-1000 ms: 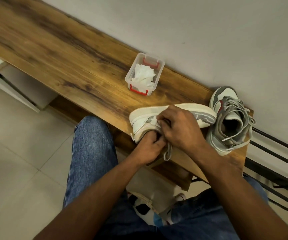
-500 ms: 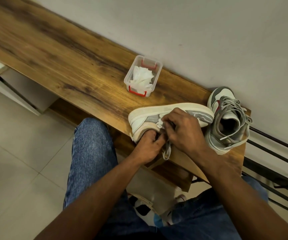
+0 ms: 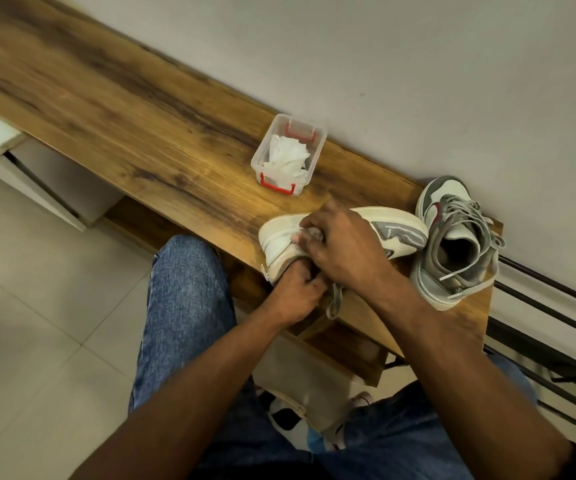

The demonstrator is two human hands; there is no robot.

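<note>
The white shoe lay on its side at the front edge of the desk, and the lace job looked only half done. One end of the lace hung loose over the edge, so there was more to do. The left hand was curled tight and gripped the shoe by its opening. The right hand lay over the top, with its fingers bent and pinching the lace there. The other shoe stood near the wall, its laces loose and not tied.
</note>
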